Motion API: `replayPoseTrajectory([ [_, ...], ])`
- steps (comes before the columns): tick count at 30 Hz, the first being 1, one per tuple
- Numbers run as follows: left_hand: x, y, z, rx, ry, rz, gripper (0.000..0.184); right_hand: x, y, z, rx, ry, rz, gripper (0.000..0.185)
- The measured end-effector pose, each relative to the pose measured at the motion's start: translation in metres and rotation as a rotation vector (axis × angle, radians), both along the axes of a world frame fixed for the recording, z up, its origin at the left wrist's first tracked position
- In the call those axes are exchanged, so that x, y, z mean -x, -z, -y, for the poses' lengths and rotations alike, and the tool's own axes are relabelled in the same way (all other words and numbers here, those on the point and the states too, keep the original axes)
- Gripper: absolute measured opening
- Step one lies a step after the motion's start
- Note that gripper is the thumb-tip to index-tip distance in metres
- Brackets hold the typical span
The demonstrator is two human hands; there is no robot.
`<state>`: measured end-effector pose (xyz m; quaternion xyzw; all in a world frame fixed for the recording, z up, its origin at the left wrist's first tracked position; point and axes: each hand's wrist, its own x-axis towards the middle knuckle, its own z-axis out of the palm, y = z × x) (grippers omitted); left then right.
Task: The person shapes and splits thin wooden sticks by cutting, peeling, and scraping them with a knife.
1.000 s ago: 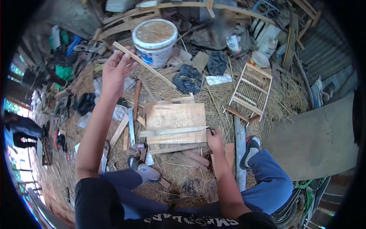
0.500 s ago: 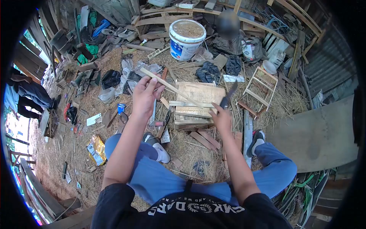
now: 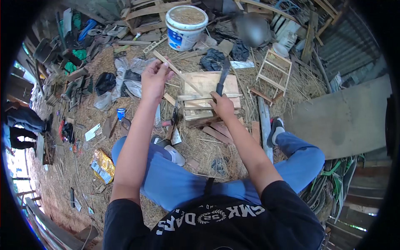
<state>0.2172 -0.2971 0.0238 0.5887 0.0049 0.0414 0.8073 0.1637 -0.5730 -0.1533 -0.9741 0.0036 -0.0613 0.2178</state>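
Pinching a thin wooden strip [image 3: 180, 74] near its top end, my left hand [image 3: 153, 85] has its thumb and fingers closed on it. The strip slants down from that pinch toward my right hand [image 3: 224, 107], and its low end is near my knuckles. I can't tell if that end touches anything. My right hand is wrapped around the black handle of a big knife [image 3: 224, 74], and the blade sticks out past my fist, away from me. Just past my right fist is a flat wooden board [image 3: 208, 79], with another wooden strip [image 3: 191, 98] lying across it. The strip I hold looks light and stiff, but so skinny it could snap or give me splinters. I think a soft pinch near the end is good, with fingers far from the blade. The knife looks heavier, so only its handle is safe to squeeze.
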Motion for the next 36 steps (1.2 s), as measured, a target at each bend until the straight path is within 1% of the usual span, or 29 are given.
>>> replayPoseTrajectory([
  [1,-0.006,0.006,0.0,-0.01,0.008,0.023,0.027,-0.002,-0.006,0.001,0.072,0.017,-0.093,0.044],
  [5,-0.021,0.021,0.008,-0.021,0.008,0.062,0.02,-0.002,-0.022,0.013,0.163,0.01,-0.159,0.038],
  [7,-0.021,0.024,0.017,-0.001,0.011,0.093,0.016,0.007,-0.025,0.03,0.267,-0.028,-0.163,0.03],
  [8,-0.02,0.026,0.022,0.006,0.02,0.092,0.016,0.014,-0.027,0.04,0.273,-0.019,-0.166,0.03],
  [10,-0.017,0.032,0.033,-0.099,0.016,0.117,0.018,0.028,-0.029,0.066,0.336,-0.124,-0.079,0.025],
  [11,-0.016,0.036,0.038,-0.09,0.021,0.116,0.018,0.036,-0.03,0.081,0.354,-0.175,-0.056,0.024],
  [12,-0.017,0.045,0.043,-0.16,0.045,0.135,0.02,0.045,-0.03,0.093,0.361,-0.17,-0.059,0.024],
  [13,-0.016,0.049,0.047,-0.231,0.067,0.156,0.022,0.055,-0.031,0.104,0.345,-0.19,-0.042,0.025],
  [16,-0.01,0.055,0.06,-0.285,0.11,0.153,0.024,0.081,-0.039,0.132,0.301,-0.244,-0.006,0.028],
  [18,-0.004,0.056,0.067,-0.293,0.119,0.152,0.024,0.09,-0.037,0.143,-0.02,-0.256,0.105,0.029],
  [19,-0.001,0.055,0.068,-0.434,0.116,0.207,0.024,0.089,-0.038,0.143,-0.215,-0.288,0.269,0.032],
  [20,0.0,0.054,0.069,-0.577,0.112,0.261,0.025,0.091,-0.04,0.145,-0.214,-0.289,0.271,0.032],
  [22,-0.003,0.068,0.074,-0.573,0.118,0.276,0.026,0.102,-0.071,0.139,-0.841,0.214,-0.021,0.032],
  [23,-0.005,0.073,0.076,-0.568,0.125,0.291,0.027,0.114,-0.095,0.127,-0.913,0.24,-0.036,0.043],
  [24,-0.003,0.071,0.077,-0.572,0.126,0.293,0.027,0.126,-0.109,0.117,-0.916,0.24,-0.034,0.043],
  [26,0.004,0.066,0.078,-0.594,0.141,0.303,0.026,0.153,-0.129,0.097,-0.993,0.261,0.217,0.056],
  [27,0.008,0.063,0.079,-0.598,0.138,0.306,0.026,0.168,-0.139,0.084,-0.997,0.257,0.219,0.056],
  [29,0.015,0.056,0.08,-0.471,0.145,0.389,0.023,0.194,-0.156,0.058,-1.067,0.192,0.227,0.071],
  [30,0.016,0.053,0.08,-0.477,0.148,0.392,0.023,0.199,-0.16,0.046,-1.188,0.14,0.175,0.062],
  [32,0.02,0.05,0.079,-0.569,0.135,0.452,0.019,0.201,-0.16,0.037,-1.334,0.165,-0.161,0.039],
  [34,0.021,0.051,0.078,-0.58,0.154,0.453,0.019,0.199,-0.156,0.02,-1.28,0.253,-0.218,0.022],
  [36,0.024,0.046,0.077,-0.589,0.16,0.459,0.018,0.196,-0.153,0.007,-1.295,0.252,-0.221,0.019],
])
